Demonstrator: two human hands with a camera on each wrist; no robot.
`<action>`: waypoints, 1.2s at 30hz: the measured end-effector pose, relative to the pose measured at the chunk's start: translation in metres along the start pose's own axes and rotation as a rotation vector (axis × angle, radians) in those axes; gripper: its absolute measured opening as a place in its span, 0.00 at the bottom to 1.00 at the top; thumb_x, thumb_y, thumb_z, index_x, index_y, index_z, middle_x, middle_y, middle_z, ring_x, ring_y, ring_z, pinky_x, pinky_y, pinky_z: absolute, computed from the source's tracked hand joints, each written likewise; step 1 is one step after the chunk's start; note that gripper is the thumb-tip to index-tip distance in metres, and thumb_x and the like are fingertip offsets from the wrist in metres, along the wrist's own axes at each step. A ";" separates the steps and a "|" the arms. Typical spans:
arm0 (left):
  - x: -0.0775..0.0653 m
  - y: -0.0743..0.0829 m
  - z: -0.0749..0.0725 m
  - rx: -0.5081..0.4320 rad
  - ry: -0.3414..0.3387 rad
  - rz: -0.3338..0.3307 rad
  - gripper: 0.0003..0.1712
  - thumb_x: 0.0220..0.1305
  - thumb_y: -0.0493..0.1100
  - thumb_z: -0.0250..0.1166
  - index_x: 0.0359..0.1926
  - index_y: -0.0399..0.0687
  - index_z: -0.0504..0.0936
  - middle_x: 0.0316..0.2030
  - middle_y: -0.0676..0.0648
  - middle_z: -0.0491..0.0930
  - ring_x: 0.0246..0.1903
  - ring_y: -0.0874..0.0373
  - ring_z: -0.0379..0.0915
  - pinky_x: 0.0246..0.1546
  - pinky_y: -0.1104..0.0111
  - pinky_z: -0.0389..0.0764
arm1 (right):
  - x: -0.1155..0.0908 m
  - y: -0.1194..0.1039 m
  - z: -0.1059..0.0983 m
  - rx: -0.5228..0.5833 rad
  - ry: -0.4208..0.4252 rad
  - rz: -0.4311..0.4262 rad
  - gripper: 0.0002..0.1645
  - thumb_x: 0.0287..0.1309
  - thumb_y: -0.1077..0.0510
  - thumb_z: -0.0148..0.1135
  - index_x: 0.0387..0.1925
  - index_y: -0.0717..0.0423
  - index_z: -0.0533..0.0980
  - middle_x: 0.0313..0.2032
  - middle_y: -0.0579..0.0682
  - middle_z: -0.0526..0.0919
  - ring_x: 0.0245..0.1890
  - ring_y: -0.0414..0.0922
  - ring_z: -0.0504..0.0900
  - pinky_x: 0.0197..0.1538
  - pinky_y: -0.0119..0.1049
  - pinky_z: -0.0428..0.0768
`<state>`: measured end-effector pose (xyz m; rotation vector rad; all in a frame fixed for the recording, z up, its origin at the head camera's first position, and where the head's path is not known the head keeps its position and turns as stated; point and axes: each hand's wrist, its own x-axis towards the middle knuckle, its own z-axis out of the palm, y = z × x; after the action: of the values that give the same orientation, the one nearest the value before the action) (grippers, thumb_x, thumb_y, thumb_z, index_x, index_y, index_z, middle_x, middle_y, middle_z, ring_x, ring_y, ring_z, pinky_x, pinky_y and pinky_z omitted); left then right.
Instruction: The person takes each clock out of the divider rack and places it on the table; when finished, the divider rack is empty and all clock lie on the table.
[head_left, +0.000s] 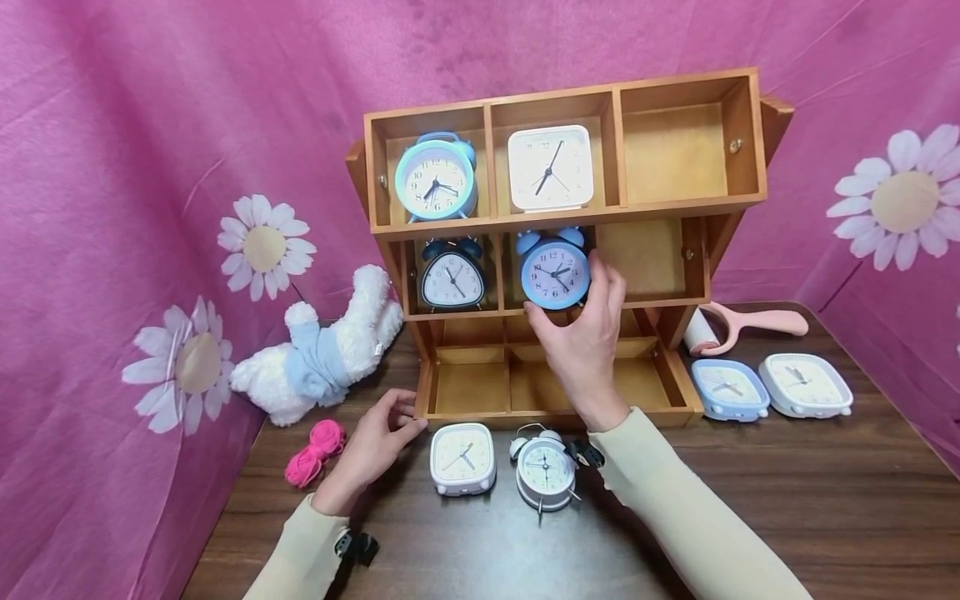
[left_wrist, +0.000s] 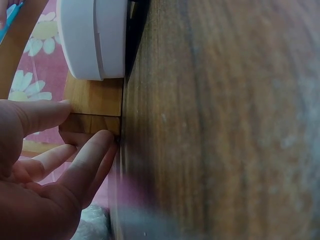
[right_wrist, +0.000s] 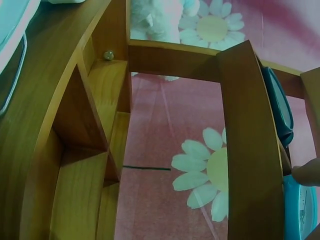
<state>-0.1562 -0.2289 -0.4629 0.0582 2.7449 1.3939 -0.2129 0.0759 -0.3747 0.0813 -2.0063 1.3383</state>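
My right hand (head_left: 588, 342) holds a round blue twin-bell alarm clock (head_left: 555, 271) in the middle compartment of the second tier, thumb at its lower left and fingers at its right side. In the right wrist view, the blue clock (right_wrist: 299, 207) shows at the right edge beside a fingertip. My left hand (head_left: 378, 446) grips the lower front left corner of the wooden shelf (head_left: 558, 419). The left wrist view shows thumb and fingers (left_wrist: 92, 160) on either side of that corner. A dark triangular alarm clock (head_left: 453, 279) stands one compartment left of the blue one.
Above are a light-blue alarm clock (head_left: 436, 179) and a white square clock (head_left: 551, 167). On the table are a white square clock (head_left: 462, 457), a white twin-bell clock (head_left: 546, 468), a blue clock (head_left: 727, 388), another white clock (head_left: 806, 383), a lint roller (head_left: 757, 322), pink yarn (head_left: 315, 452) and a plush toy (head_left: 318, 358).
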 end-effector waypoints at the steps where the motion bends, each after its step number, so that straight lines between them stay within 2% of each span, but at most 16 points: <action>1: 0.000 0.000 0.000 0.005 0.001 0.002 0.22 0.76 0.40 0.74 0.65 0.42 0.82 0.53 0.39 0.90 0.49 0.52 0.88 0.47 0.66 0.82 | 0.000 0.000 0.000 -0.007 0.001 0.001 0.60 0.58 0.55 0.86 0.85 0.61 0.62 0.76 0.65 0.66 0.77 0.59 0.69 0.81 0.60 0.71; 8: -0.001 -0.001 0.001 0.024 0.002 -0.020 0.22 0.76 0.40 0.74 0.66 0.44 0.82 0.53 0.41 0.90 0.49 0.53 0.88 0.47 0.67 0.82 | 0.000 -0.003 0.001 -0.037 0.002 0.013 0.60 0.58 0.56 0.86 0.84 0.61 0.62 0.74 0.65 0.66 0.76 0.59 0.69 0.81 0.60 0.71; 12: -0.002 -0.003 0.002 0.014 -0.005 -0.008 0.22 0.76 0.40 0.74 0.65 0.42 0.82 0.53 0.40 0.90 0.48 0.53 0.88 0.46 0.67 0.82 | 0.000 -0.003 0.001 -0.050 0.009 0.006 0.57 0.58 0.55 0.85 0.83 0.62 0.64 0.72 0.66 0.67 0.75 0.60 0.71 0.79 0.61 0.72; 20: 0.001 -0.001 0.002 0.008 0.007 -0.006 0.22 0.75 0.39 0.74 0.65 0.43 0.82 0.53 0.40 0.90 0.49 0.52 0.89 0.47 0.68 0.83 | 0.003 -0.010 -0.003 -0.034 0.001 -0.006 0.58 0.55 0.56 0.87 0.81 0.61 0.65 0.72 0.64 0.68 0.73 0.58 0.73 0.77 0.58 0.75; 36: -0.001 0.001 0.000 -0.001 0.006 0.001 0.22 0.75 0.39 0.75 0.65 0.41 0.81 0.53 0.39 0.90 0.50 0.51 0.89 0.49 0.65 0.83 | -0.005 -0.024 -0.013 -0.019 -0.002 -0.051 0.57 0.53 0.53 0.89 0.79 0.63 0.68 0.72 0.64 0.70 0.72 0.56 0.74 0.74 0.56 0.78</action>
<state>-0.1554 -0.2285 -0.4619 0.0557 2.7490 1.3978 -0.1924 0.0739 -0.3565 0.1244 -2.0044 1.2877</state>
